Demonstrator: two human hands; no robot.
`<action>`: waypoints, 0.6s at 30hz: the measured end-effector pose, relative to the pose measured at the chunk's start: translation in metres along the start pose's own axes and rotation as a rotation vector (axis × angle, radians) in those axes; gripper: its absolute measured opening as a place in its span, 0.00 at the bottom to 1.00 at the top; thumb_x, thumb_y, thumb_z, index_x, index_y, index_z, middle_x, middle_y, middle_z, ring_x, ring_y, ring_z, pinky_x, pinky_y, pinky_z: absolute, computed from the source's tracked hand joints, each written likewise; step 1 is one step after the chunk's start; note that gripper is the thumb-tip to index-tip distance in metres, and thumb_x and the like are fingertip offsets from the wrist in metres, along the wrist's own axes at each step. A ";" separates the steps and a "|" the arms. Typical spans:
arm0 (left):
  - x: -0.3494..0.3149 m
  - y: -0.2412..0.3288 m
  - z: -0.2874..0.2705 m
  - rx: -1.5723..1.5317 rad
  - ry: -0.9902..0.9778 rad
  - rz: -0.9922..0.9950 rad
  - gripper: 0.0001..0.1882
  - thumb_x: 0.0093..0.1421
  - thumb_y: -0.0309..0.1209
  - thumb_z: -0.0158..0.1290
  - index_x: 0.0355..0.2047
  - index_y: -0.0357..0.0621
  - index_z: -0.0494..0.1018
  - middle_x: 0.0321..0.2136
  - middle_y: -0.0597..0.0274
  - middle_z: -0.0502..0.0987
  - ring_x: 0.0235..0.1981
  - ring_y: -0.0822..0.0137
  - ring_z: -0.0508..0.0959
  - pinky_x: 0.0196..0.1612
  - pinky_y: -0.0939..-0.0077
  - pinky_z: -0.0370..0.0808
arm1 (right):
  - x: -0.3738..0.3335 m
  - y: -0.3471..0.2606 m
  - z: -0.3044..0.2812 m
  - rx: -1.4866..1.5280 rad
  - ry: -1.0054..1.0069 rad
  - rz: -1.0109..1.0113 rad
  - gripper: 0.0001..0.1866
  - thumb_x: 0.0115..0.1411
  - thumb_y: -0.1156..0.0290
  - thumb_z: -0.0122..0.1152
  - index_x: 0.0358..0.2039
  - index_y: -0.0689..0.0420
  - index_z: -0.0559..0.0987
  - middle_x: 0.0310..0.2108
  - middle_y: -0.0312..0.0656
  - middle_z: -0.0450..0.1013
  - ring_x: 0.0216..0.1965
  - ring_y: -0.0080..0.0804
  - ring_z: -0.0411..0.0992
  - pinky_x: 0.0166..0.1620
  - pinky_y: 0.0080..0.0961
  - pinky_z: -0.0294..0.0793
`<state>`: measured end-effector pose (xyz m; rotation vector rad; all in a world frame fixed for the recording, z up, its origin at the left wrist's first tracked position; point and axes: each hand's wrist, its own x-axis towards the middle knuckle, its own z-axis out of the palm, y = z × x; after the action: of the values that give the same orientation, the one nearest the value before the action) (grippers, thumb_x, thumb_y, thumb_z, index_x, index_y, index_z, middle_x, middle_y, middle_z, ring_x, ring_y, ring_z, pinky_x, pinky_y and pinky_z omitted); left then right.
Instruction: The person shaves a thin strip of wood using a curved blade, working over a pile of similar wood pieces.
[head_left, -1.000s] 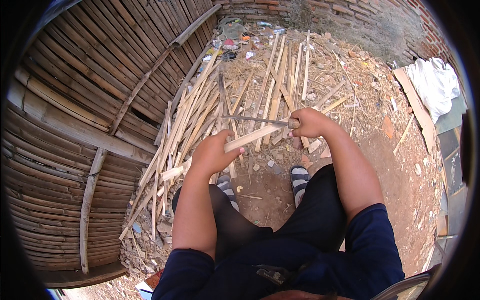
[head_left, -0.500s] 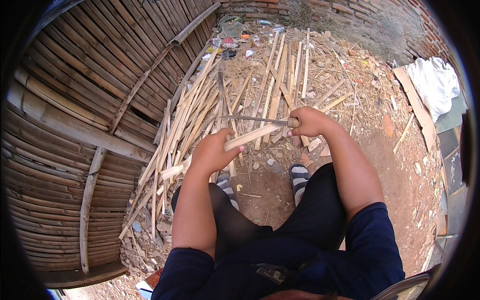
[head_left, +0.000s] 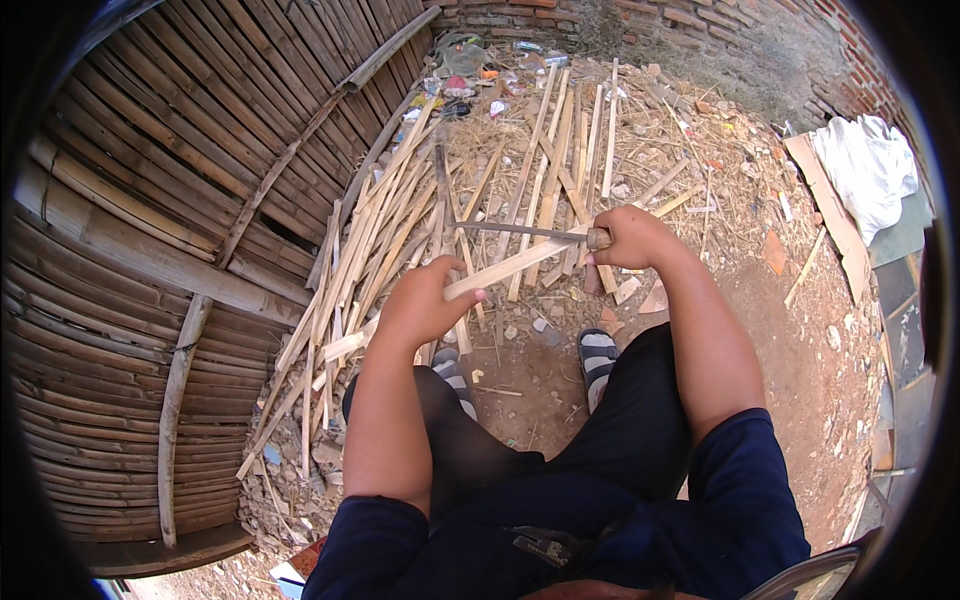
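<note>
Head cam: L grip (head_left: 418, 302) closed round a pale wood strip (head_left: 515, 268), thumb on the near side; R grip (head_left: 630, 240) closed round the short handle (head_left: 598, 238) of a thin blade (head_left: 520, 230). Strip runs thru L grip, its lower end out past the wrist, its upper end angled up to just beside R grip. Blade points from R grip back twd the L side, tip above L grip; crosses or meets strip nr the handle, can't tell if edge is touching.

Step in hand, prob.: blade work on the strip, held in mid-air btwn the knees. Next move likely calls for a firm L hold, fingers clear of the edge, & a controlled blade angle from R grip.

No surface under the work; dirt ground (head_left: 770, 320) below both grips, w/ rubble & straw. Loose strip pile (head_left: 385, 215) beyond & left of L grip; more strips (head_left: 555, 150) straight beyond, btwn the grips. Slatted wall (head_left: 130, 240), prob. bamboo, far left of L grip. Brick wall (head_left: 700, 30) well beyond R grip; white sack (head_left: 865, 175) & flat brown board (head_left: 835, 225) off to its right. Sandalled feet (head_left: 598, 362) nearer than the grips.
</note>
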<state>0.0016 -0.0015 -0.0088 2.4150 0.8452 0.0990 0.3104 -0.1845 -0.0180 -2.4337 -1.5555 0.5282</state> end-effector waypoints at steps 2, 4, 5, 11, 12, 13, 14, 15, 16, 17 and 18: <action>0.000 0.001 0.000 -0.020 0.001 -0.015 0.32 0.59 0.51 0.70 0.56 0.45 0.79 0.37 0.45 0.86 0.42 0.46 0.86 0.46 0.54 0.81 | -0.001 0.002 -0.001 0.009 -0.011 0.019 0.27 0.52 0.55 0.80 0.44 0.63 0.85 0.37 0.56 0.82 0.43 0.55 0.82 0.48 0.45 0.79; -0.001 0.000 0.001 -0.023 0.013 -0.028 0.31 0.59 0.51 0.70 0.56 0.45 0.79 0.36 0.46 0.86 0.41 0.46 0.86 0.46 0.54 0.81 | 0.001 0.003 0.001 0.027 -0.022 0.033 0.27 0.53 0.54 0.79 0.45 0.62 0.85 0.42 0.56 0.83 0.48 0.55 0.82 0.53 0.45 0.80; -0.001 -0.001 0.001 -0.014 0.021 -0.016 0.31 0.59 0.51 0.70 0.56 0.46 0.79 0.36 0.45 0.86 0.40 0.46 0.86 0.45 0.54 0.81 | 0.001 0.002 0.001 0.036 -0.031 0.004 0.27 0.53 0.55 0.79 0.46 0.62 0.85 0.41 0.57 0.83 0.48 0.55 0.82 0.53 0.45 0.79; -0.002 -0.001 0.000 -0.026 0.065 -0.003 0.31 0.59 0.52 0.70 0.56 0.46 0.80 0.37 0.45 0.86 0.41 0.47 0.86 0.45 0.54 0.81 | -0.003 -0.002 -0.006 0.112 0.005 -0.058 0.31 0.53 0.56 0.79 0.51 0.64 0.84 0.42 0.58 0.83 0.49 0.55 0.82 0.54 0.45 0.79; -0.001 0.000 0.000 -0.027 0.072 -0.003 0.31 0.59 0.52 0.70 0.56 0.46 0.80 0.37 0.45 0.86 0.41 0.46 0.86 0.46 0.54 0.81 | -0.004 0.003 -0.008 0.111 0.055 -0.039 0.31 0.54 0.56 0.79 0.51 0.64 0.84 0.42 0.59 0.83 0.49 0.56 0.82 0.54 0.45 0.79; 0.000 0.001 0.000 -0.029 0.079 -0.003 0.31 0.59 0.52 0.70 0.56 0.46 0.80 0.38 0.45 0.86 0.41 0.46 0.86 0.46 0.54 0.81 | -0.005 0.006 -0.009 0.110 0.106 -0.020 0.31 0.54 0.56 0.79 0.52 0.64 0.83 0.42 0.59 0.83 0.49 0.56 0.82 0.54 0.45 0.79; 0.000 0.000 0.001 -0.017 0.096 0.010 0.31 0.59 0.52 0.70 0.56 0.46 0.80 0.38 0.45 0.86 0.41 0.46 0.86 0.46 0.54 0.81 | -0.006 0.008 -0.010 0.107 0.109 0.011 0.31 0.54 0.56 0.79 0.52 0.65 0.84 0.42 0.59 0.83 0.49 0.56 0.82 0.54 0.46 0.79; 0.000 -0.002 0.003 -0.004 0.115 0.022 0.31 0.59 0.52 0.70 0.56 0.46 0.80 0.38 0.45 0.86 0.41 0.46 0.86 0.46 0.54 0.81 | -0.008 0.006 -0.013 0.105 0.112 0.041 0.31 0.54 0.56 0.79 0.52 0.65 0.84 0.42 0.59 0.83 0.49 0.56 0.81 0.54 0.46 0.79; 0.000 -0.002 0.003 0.009 0.132 0.033 0.31 0.58 0.52 0.70 0.56 0.46 0.80 0.39 0.45 0.86 0.42 0.46 0.86 0.46 0.54 0.81 | -0.009 0.004 -0.015 0.103 0.116 0.070 0.31 0.54 0.55 0.79 0.51 0.65 0.84 0.42 0.59 0.83 0.49 0.56 0.81 0.54 0.46 0.79; 0.001 -0.002 0.003 0.011 0.125 0.021 0.31 0.58 0.52 0.70 0.55 0.46 0.80 0.39 0.45 0.86 0.42 0.46 0.86 0.46 0.54 0.81 | -0.009 0.003 -0.013 0.086 0.092 0.033 0.31 0.54 0.55 0.79 0.52 0.64 0.84 0.42 0.59 0.83 0.49 0.56 0.82 0.54 0.46 0.79; 0.000 0.000 0.002 0.012 0.116 0.008 0.31 0.58 0.52 0.70 0.55 0.46 0.80 0.39 0.44 0.86 0.42 0.45 0.86 0.46 0.54 0.81 | -0.008 0.000 -0.011 0.070 0.067 -0.004 0.31 0.54 0.55 0.79 0.52 0.63 0.84 0.43 0.59 0.83 0.49 0.55 0.82 0.54 0.46 0.79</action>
<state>0.0023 -0.0023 -0.0100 2.4429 0.8906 0.2400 0.3116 -0.1913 -0.0065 -2.3708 -1.4887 0.4867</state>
